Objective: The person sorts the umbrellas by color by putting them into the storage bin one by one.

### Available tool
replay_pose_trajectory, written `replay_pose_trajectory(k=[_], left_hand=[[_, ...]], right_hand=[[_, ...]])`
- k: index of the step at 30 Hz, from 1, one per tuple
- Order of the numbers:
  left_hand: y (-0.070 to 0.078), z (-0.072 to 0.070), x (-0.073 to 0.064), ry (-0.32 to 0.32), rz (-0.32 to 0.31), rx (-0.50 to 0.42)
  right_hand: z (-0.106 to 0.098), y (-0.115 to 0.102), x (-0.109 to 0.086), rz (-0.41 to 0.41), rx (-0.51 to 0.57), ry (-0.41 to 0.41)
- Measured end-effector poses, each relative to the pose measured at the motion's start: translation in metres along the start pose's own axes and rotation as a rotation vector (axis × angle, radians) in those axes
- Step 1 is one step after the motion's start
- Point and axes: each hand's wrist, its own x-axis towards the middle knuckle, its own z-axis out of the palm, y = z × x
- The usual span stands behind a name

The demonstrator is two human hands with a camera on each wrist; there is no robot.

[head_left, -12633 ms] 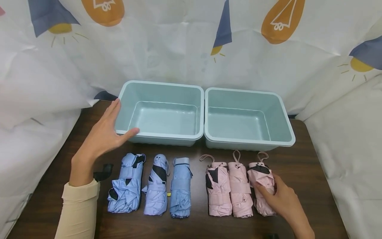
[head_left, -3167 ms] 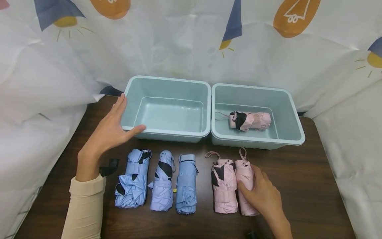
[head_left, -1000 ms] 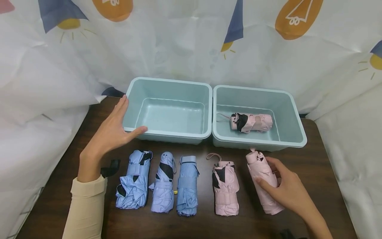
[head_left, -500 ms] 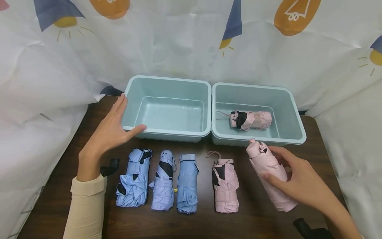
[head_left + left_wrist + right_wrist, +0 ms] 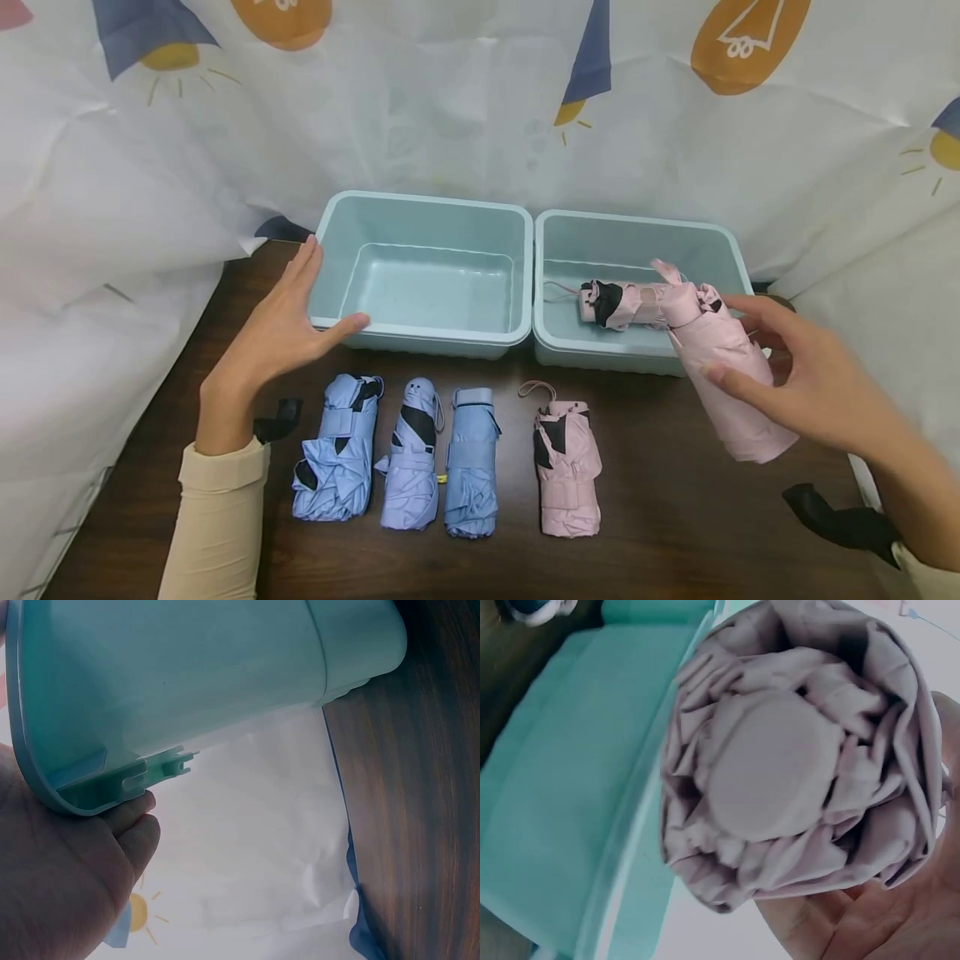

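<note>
My right hand (image 5: 810,375) grips a folded pink umbrella (image 5: 727,375), tilted in the air over the front right corner of the right blue-green bin (image 5: 600,352). The right wrist view shows this umbrella's round bottom end (image 5: 772,765) with gathered cloth around it. Another pink umbrella (image 5: 618,307) lies sideways in that bin, partly covered by the held one. At the left bin (image 5: 427,333), my left hand (image 5: 273,321) rests at the left side with fingers extended and thumb over the front rim. A third pink umbrella (image 5: 567,479) lies on the table.
On the dark wooden table (image 5: 337,558), three folded blue umbrellas lie in a row: a crumpled one (image 5: 337,450), a slim one with a round handle (image 5: 410,467) and a flat-topped one (image 5: 471,467). A white printed curtain (image 5: 450,108) hangs behind the bins.
A pink umbrella entered the right bin between the two oldest frames. My right hand then lifted a second one from the table and carried it up to the bin. My left hand stayed put.
</note>
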Motion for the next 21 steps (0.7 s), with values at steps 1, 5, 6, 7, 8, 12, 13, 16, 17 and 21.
replay_pose_trajectory(k=[1,5,6,7,8,12,13,16,17,21], left_hand=[[0.000,0.000,0.000,0.000,0.000,0.000],[0.000,0.000,0.000,0.000,0.001,0.002],[0.000,0.000,0.001,0.001,0.002,0.003],[0.001,0.000,0.001,0.001,0.002,0.002],[0.001,0.000,0.001,0.001,0.003,0.000],[0.002,-0.001,0.003,0.001,0.006,-0.005],[0.002,-0.001,0.003,0.001,0.004,-0.006],[0.001,-0.001,0.002,0.000,-0.001,-0.003],[0.001,-0.001,0.002,0.000,-0.003,-0.002],[0.000,-0.001,0.001,0.001,-0.007,-0.003]], right_hand=[[-0.002,0.000,0.005,0.002,-0.005,-0.003],[-0.011,-0.001,0.024,0.000,-0.064,-0.020],[-0.013,-0.002,0.029,-0.008,-0.087,-0.027],[-0.016,-0.002,0.033,-0.015,-0.107,-0.035],[-0.018,-0.003,0.037,-0.026,-0.124,-0.043],[-0.024,-0.003,0.054,-0.085,-0.179,-0.088],[-0.024,-0.003,0.058,-0.106,-0.184,-0.101],[-0.024,-0.002,0.070,-0.162,-0.195,-0.139],[-0.024,-0.002,0.074,-0.178,-0.195,-0.152],[-0.025,0.000,0.089,-0.215,-0.212,-0.186]])
